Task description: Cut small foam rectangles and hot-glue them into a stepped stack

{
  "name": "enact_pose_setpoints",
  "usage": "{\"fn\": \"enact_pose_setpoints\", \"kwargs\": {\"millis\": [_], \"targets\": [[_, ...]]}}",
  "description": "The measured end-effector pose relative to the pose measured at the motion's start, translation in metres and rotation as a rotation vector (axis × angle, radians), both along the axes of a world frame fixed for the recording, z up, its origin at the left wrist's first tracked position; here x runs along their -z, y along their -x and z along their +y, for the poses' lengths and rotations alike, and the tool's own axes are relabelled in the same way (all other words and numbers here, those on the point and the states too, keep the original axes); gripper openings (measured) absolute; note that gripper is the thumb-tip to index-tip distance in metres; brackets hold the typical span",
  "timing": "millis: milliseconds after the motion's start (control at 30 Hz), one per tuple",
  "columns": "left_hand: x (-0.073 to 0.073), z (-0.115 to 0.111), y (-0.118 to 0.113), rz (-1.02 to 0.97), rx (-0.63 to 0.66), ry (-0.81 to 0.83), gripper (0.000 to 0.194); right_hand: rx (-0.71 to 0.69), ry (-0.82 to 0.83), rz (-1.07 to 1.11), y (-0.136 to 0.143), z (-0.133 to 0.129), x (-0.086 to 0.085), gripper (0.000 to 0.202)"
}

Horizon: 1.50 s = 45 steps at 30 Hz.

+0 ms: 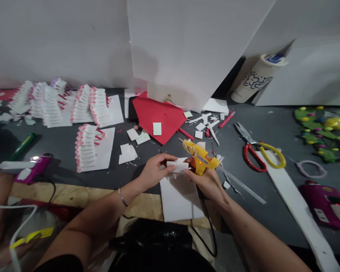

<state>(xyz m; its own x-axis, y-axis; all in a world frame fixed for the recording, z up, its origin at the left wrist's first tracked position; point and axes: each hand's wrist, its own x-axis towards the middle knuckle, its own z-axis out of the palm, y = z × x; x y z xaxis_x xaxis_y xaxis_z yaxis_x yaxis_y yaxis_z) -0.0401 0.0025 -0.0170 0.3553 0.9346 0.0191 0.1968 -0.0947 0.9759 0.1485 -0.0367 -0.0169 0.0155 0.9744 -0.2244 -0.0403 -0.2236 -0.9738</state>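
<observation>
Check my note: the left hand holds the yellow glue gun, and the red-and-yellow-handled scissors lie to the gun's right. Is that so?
Wrong hand: the head view shows the right hand holding the yellow glue gun. The red-and-yellow-handled scissors do lie to the gun's right.

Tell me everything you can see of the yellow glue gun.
The yellow glue gun looks plastic, with a blue label, a small orange light glowing on its side and whitish residue around the nozzle end. The right hand holds it above the dark table, its nozzle pointing toward the far left. The fingers hide much of its grip, and I cannot tell whether glue is coming out.
</observation>
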Motion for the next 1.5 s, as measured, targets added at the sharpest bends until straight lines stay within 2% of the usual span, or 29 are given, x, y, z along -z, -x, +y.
{"fn": "enact_pose_setpoints", "kwargs": {"millis": [100, 300, 367, 500, 600, 700, 767, 867, 933, 1067, 1333, 1500], "targets": [[-0.006, -0.002, -0.001, 0.047, 0.020, -0.004, 0.015, 0.011, -0.007, -0.067, 0.001, -0.003, 0.004, 0.039], [-0.015, -0.004, -0.002, 0.119, 0.070, -0.092, 0.017, 0.001, -0.019, -0.169, 0.002, -0.007, 0.006, 0.035], [-0.016, 0.001, 0.001, 0.132, 0.017, -0.128, 0.016, -0.020, -0.028, -0.198, 0.002, -0.007, 0.003, 0.030], [-0.015, 0.019, 0.015, 0.204, -0.215, -0.204, 0.017, -0.020, -0.022, -0.237, 0.001, -0.006, -0.004, 0.026], [-0.013, 0.027, 0.025, 0.452, -0.228, -0.351, 0.028, 0.017, 0.015, -0.250, 0.001, -0.005, -0.007, 0.030], [-0.012, 0.020, 0.026, 0.582, -0.240, -0.604, 0.023, 0.041, 0.028, -0.276, -0.002, -0.004, -0.003, 0.029], [-0.011, 0.011, 0.022, 0.540, -0.176, -0.724, 0.025, 0.070, 0.015, -0.305, -0.005, -0.004, 0.004, 0.028], [-0.005, -0.002, 0.014, 0.522, 0.047, -0.807, 0.050, 0.140, 0.006, -0.305, -0.010, -0.003, 0.016, 0.028], [0.000, -0.006, 0.011, 0.534, 0.120, -0.826, 0.052, 0.168, 0.013, -0.257, -0.011, -0.002, 0.020, 0.029], [0.007, -0.006, 0.009, 0.509, 0.116, -0.825, 0.037, 0.201, 0.020, -0.134, -0.007, -0.001, 0.016, 0.032], [0.000, -0.007, 0.007, 0.465, 0.076, -0.868, 0.037, 0.114, -0.035, -0.153, -0.007, 0.000, 0.018, 0.030], [-0.001, -0.001, 0.012, 0.491, 0.034, -0.746, 0.030, 0.130, -0.036, -0.171, -0.006, 0.004, 0.011, 0.032]]}}
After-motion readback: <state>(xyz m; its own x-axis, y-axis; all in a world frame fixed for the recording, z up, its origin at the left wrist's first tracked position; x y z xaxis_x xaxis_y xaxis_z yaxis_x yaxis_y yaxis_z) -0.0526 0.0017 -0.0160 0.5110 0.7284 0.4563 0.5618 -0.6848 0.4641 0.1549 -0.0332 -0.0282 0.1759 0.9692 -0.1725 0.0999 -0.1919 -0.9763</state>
